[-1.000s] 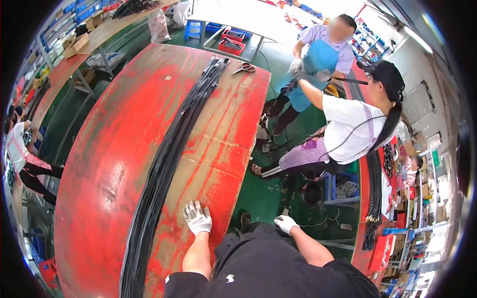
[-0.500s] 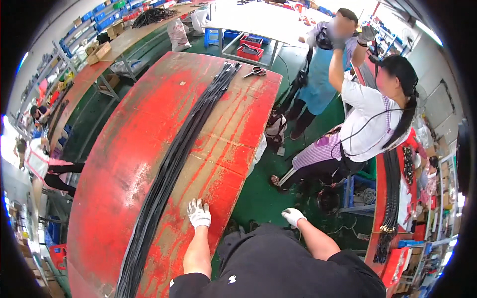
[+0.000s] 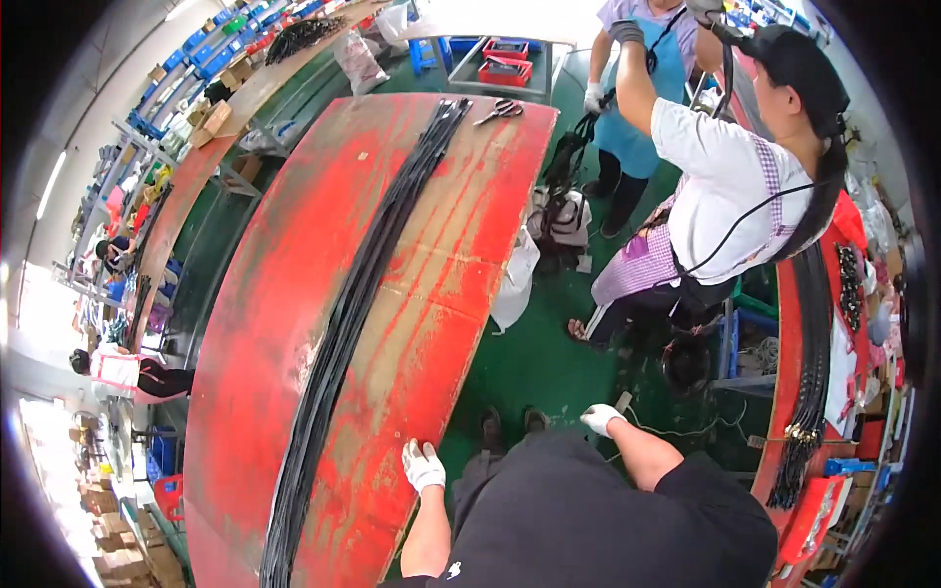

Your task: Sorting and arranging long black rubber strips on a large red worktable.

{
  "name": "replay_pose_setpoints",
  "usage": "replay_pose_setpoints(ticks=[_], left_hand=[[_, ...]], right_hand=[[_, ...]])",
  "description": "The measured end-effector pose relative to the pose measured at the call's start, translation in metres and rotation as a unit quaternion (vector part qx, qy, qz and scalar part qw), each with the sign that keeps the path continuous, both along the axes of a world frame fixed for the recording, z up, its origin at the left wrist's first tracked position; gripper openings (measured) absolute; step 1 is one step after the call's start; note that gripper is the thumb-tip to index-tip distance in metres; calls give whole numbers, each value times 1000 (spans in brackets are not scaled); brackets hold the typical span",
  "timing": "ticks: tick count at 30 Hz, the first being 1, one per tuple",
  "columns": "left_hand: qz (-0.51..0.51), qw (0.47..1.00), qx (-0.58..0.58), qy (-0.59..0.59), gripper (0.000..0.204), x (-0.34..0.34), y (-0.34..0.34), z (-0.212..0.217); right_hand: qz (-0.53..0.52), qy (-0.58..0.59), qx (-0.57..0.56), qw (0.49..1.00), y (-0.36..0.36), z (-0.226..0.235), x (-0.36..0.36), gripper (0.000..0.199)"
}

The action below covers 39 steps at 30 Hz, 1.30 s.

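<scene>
down at the near edge of the long red worktable [image 3: 294, 323], the left hand [image 3: 423, 466] in a white knit glove rests flat on the worn, scratched top, fingers loosely spread and holding nothing. the table's paint is rubbed through to bare brown in streaks, and its right edge curves past the hand. well to the left of that hand, a thick bundle of black cables [image 3: 343, 323] runs the whole length of the table, smooth and glossy, lying straight. far up the top, a pair of scissors [image 3: 500, 111] lies beside the bundle's end. the right hand [image 3: 600, 418], also white-gloved, hangs off the table over the green floor [image 3: 534, 363], loosely curled and empty. that floor strip between the table and a second red bench [image 3: 789, 392] is narrow, and two other people [image 3: 725, 186] stand in it, one in a white shirt, arms raised.
</scene>
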<state>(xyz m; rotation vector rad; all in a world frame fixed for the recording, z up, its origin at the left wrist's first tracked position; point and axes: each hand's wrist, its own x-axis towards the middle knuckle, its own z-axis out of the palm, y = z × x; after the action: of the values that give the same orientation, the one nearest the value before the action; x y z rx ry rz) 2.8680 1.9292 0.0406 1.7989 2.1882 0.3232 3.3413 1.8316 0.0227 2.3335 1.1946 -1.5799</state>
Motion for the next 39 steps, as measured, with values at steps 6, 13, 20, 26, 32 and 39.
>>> replay_pose_setpoints(ticks=[6, 13, 20, 26, 32, 39], left_hand=[[100, 992, -76, 0, 52, -6, -63, 34], [122, 990, -70, 10, 50, -10, -78, 32], [52, 998, -10, -20, 49, 0, -30, 32], [45, 998, 0, -37, 49, -10, -17, 27], [94, 983, -39, -152, 50, -42, -24, 15], [-114, 830, -64, -543, 45, 3, 5, 8]], right_hand=[[53, 11, -22, 998, 10, -16, 15, 49], [45, 27, 40, 998, 37, 0, -2, 48], [40, 15, 43, 998, 28, -11, -16, 43], [66, 3, 25, 998, 17, -11, -30, 40], [-80, 15, 118, 990, 21, -10, -49, 45], [-273, -38, 432, 859, 77, 0, -72, 41]])
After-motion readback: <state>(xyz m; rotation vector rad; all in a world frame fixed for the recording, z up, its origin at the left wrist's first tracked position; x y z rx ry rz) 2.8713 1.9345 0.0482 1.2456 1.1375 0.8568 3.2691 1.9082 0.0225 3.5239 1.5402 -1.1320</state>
